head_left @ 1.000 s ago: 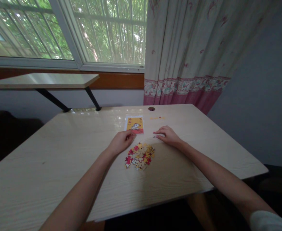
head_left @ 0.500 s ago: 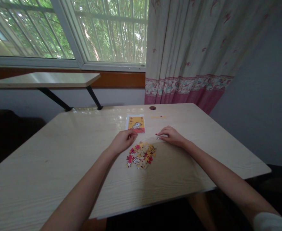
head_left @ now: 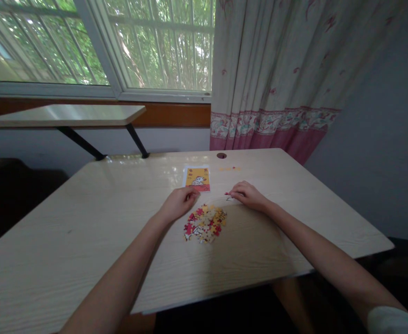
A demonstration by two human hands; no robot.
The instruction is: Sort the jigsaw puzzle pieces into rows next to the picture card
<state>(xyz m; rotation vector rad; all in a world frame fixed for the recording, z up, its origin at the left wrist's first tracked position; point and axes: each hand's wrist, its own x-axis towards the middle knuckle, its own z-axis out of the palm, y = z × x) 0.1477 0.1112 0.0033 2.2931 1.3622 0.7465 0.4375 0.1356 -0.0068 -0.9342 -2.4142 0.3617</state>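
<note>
A heap of small red, yellow and white puzzle pieces [head_left: 205, 223] lies in the middle of the pale wooden table [head_left: 86, 222]. My left hand [head_left: 179, 202] rests just left of the heap with its fingers curled in; anything inside them is hidden. My right hand [head_left: 247, 194] lies to the heap's right, its fingers bent over a small flat piece [head_left: 229, 198] on the table. Beyond the hands lies a yellow and red picture card [head_left: 197, 178].
A few loose pieces [head_left: 229, 169] lie near a round cable hole [head_left: 221, 155] at the table's far edge. A second tabletop [head_left: 65, 114] stands at the back left under the window. A curtain [head_left: 277, 74] hangs at the back right. The table's right edge drops off to dark floor.
Both hands have stayed almost where they were. The view has shifted slightly, and my right hand's fingers have drawn in a little over the small piece.
</note>
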